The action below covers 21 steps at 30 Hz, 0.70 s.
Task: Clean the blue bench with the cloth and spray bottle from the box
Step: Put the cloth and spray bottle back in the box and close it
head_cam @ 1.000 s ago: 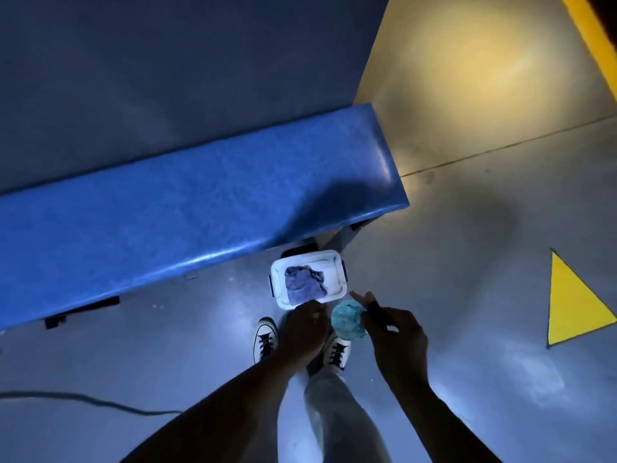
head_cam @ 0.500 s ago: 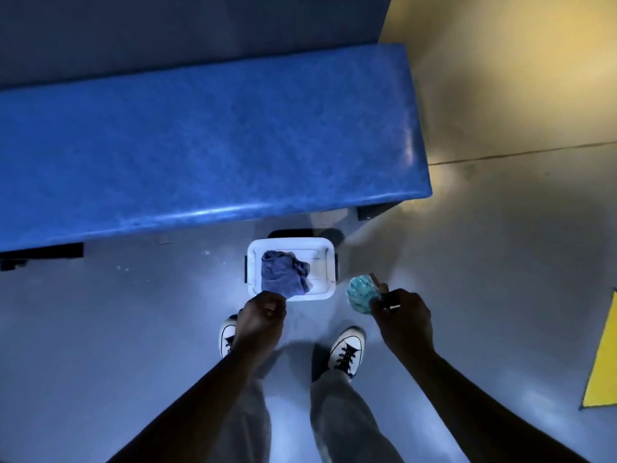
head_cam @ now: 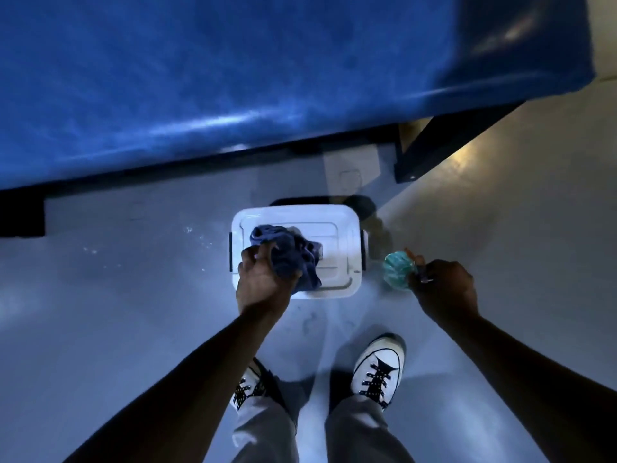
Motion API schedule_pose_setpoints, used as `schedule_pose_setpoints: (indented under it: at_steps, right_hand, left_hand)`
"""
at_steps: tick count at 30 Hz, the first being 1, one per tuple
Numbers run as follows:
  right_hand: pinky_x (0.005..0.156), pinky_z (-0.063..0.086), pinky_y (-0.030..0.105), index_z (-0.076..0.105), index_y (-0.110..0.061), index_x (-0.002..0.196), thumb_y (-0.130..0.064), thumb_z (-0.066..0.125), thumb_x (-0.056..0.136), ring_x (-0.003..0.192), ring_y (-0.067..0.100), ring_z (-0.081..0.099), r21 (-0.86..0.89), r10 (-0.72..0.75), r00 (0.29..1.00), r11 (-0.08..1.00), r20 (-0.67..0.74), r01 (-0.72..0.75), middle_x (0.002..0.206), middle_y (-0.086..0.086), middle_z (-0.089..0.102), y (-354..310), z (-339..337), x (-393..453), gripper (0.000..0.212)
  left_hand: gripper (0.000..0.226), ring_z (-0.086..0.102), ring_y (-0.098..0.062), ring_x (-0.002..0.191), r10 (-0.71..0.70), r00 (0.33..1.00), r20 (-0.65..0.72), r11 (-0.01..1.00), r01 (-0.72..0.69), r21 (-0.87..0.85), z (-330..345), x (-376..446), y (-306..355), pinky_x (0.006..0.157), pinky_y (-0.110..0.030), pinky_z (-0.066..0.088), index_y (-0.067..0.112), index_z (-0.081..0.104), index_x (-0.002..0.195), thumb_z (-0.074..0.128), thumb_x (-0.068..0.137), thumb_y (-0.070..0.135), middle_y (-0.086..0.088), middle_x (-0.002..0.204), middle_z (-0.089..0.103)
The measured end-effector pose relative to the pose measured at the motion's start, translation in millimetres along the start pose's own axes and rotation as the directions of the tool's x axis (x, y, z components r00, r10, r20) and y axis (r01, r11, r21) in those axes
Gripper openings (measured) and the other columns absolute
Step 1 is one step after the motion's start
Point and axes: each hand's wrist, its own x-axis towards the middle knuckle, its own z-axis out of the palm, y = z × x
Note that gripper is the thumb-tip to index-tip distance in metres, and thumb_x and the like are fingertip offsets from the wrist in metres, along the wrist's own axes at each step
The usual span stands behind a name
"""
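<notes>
The blue bench [head_cam: 233,71] fills the top of the view, its front edge running above the floor. Below it a white plastic box [head_cam: 337,235] stands on the grey floor. My left hand [head_cam: 263,279] grips a crumpled blue-grey cloth [head_cam: 293,252] over the left part of the box. To the right of the box, my right hand [head_cam: 444,289] holds a teal spray bottle [head_cam: 399,270] by its neck, its nozzle hidden by my fingers.
A dark bench leg [head_cam: 434,152] stands at the right, another dark support [head_cam: 21,215] at the left edge. My two white sneakers [head_cam: 379,369] stand on the floor just behind the box. Small wet spots [head_cam: 197,238] lie left of the box.
The view has dropped closer to the box and bench. My left hand has closed on the cloth over the box. The right hand keeps the spray bottle beside the box.
</notes>
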Motion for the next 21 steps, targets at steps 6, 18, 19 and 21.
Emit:
schedule_pose_setpoints:
  at_steps: [6, 18, 19, 21]
  right_hand:
    - [0.065, 0.039, 0.029, 0.070, -0.005, 0.082, -0.018, 0.071, 0.089, 0.078, 0.032, 0.060, 0.079, 0.027, 1.000, 0.997, -0.004, -0.027, 0.078, 0.013, 0.066, 12.8, 46.6, 19.2, 0.015]
    - [0.077, 0.050, 0.034, 0.059, -0.015, 0.119, -0.030, 0.070, 0.093, 0.095, 0.032, 0.067, 0.175, 0.082, 0.991, 0.983, -0.101, -0.064, 0.105, 0.011, 0.071, -16.6, 19.3, -16.2, 0.033]
    - [0.073, 0.046, 0.032, 0.063, -0.015, 0.110, -0.026, 0.067, 0.094, 0.089, 0.033, 0.066, 0.159, 0.047, 0.992, 0.987, -0.116, -0.028, 0.101, 0.011, 0.071, -21.7, 18.4, -25.5, 0.020]
    - [0.068, 0.043, 0.028, 0.070, -0.015, 0.098, -0.021, 0.062, 0.097, 0.073, 0.029, 0.064, 0.156, -0.005, 0.999, 0.988, -0.052, 0.014, 0.091, 0.012, 0.074, -31.0, 24.0, -39.2, 0.010]
  left_hand:
    - [0.063, 0.048, -0.033, 0.124, 0.055, 0.992, -0.111, 0.997, -0.049, 0.060, 40.3, 23.1, -10.2, 0.092, -0.051, 0.053, 0.031, 0.051, 0.131, 0.077, 0.075, 0.041, -0.007, 0.134, 0.046]
    - [0.029, 0.060, -0.019, 0.079, 0.153, 0.988, -0.002, 0.973, -0.151, -0.175, 0.6, -29.0, -25.4, 0.066, -0.008, 0.046, 0.027, 0.067, 0.109, 0.067, 0.081, 0.017, 0.001, 0.099, 0.050]
    - [0.029, 0.059, -0.016, 0.077, 0.152, 0.988, 0.019, 0.971, -0.146, -0.189, 0.9, -41.9, -33.0, 0.064, -0.006, 0.043, 0.026, 0.068, 0.108, 0.067, 0.081, 0.015, 0.001, 0.099, 0.052]
    - [0.033, 0.062, -0.020, 0.081, 0.175, 0.984, 0.016, 0.972, -0.170, -0.162, 9.0, -63.6, -53.9, 0.070, -0.014, 0.043, 0.024, 0.070, 0.110, 0.067, 0.078, 0.017, -0.001, 0.101, 0.057]
